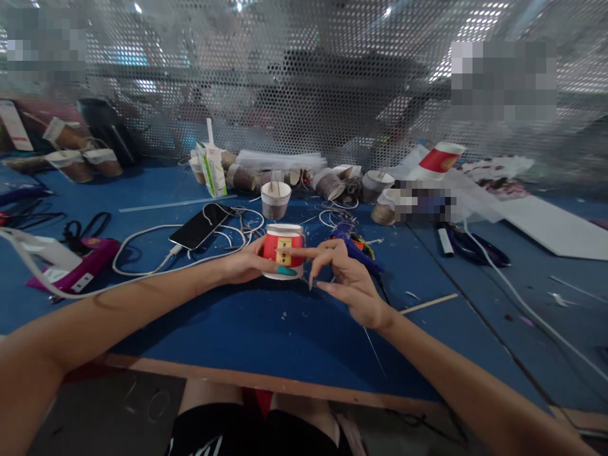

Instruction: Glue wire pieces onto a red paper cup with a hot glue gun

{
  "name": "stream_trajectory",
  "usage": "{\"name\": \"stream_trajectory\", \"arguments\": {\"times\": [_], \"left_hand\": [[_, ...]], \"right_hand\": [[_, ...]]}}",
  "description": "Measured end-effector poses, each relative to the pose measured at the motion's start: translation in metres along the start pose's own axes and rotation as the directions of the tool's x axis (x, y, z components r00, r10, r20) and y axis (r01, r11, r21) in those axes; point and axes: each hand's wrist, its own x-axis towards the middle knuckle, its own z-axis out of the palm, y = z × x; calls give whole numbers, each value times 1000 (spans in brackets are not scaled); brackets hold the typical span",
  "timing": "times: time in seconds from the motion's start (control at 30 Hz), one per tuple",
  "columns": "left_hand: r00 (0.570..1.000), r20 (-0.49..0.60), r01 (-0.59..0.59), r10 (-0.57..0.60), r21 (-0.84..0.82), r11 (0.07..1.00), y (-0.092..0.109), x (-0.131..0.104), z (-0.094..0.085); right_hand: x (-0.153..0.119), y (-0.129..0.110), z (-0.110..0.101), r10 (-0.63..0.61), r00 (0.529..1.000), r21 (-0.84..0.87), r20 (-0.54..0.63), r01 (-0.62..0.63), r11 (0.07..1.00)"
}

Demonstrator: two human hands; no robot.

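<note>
A small red and white cup point(293, 242) with a yellow label is held upright above the blue table. My left hand point(247, 259) wraps round it from the left, with a teal patch showing at the thumb tip. My right hand point(349, 275) is on the cup's right, its index finger stretched to the label. The right thumb and another finger come close together beside the cup, over a thin strand that I cannot make out well. Just behind stands a white cup wrapped in grey-brown cord point(275, 206).
A black phone point(202, 226) with a white cable lies left, near a purple power strip point(97, 256). A blue glue gun point(356, 248) is right of centre. Cord-wrapped cups line the back before a perforated metal screen point(304, 82). A wooden stick point(430, 304) lies right.
</note>
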Motion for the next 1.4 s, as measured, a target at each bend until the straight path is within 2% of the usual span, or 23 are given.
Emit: {"name": "stream_trajectory", "arguments": {"times": [0.1, 0.23, 0.47, 0.6, 0.7, 0.8, 0.93, 1.03, 1.2, 1.27, 1.3, 1.33, 1.4], "left_hand": [[999, -42, -24, 25, 17, 1000, 0, 0, 1], [999, -14, -50, 50, 45, 998, -2, 1, 3], [999, 15, -44, 44, 26, 999, -2, 1, -1], [1000, 18, -19, 18, 39, 999, -1, 0, -3], [999, 14, -29, 29, 42, 999, -1, 0, -3], [999, 30, -27, 25, 49, 998, -1, 0, -2], [998, 57, -15, 12, 59, 998, -2, 0, -4], [998, 51, -23, 22, 32, 999, -5, 1, -6], [999, 16, -37, 36, 7, 999, -6, 1, -4], [999, 15, -33, 32, 23, 999, -4, 1, -2], [999, 11, -36, 36, 28, 999, -4, 2, -1], [999, 4, -41, 41, 30, 999, -3, 2, 0], [999, -7, -51, 51, 33, 998, -3, 3, 1]], "right_hand": [[1, 0, -2, 24, 999, 4, 30, -24, 1000], [0, 0, -2, 47, 998, 42, 45, -48, 998], [5, 6, 1, 52, 984, 275, -167, -4, 962], [8, 12, -1, 65, 921, 248, -385, 35, 968], [7, 11, -1, 22, 895, 195, -445, 73, 978], [4, 6, -1, -40, 923, 173, -383, 114, 978], [1, -2, 0, -26, 994, 108, -103, 37, 993], [1, -4, -1, -18, 999, 36, 36, 17, 999], [2, -3, -2, -34, 993, -18, 110, 36, 999], [1, -1, -1, -71, 996, -10, 55, 71, 997], [0, 2, 0, -103, 995, 0, -11, 103, 995], [0, 4, 0, -142, 984, 11, -105, 144, 989], [-2, 10, 0, -202, 921, 23, -334, 223, 975]]}}
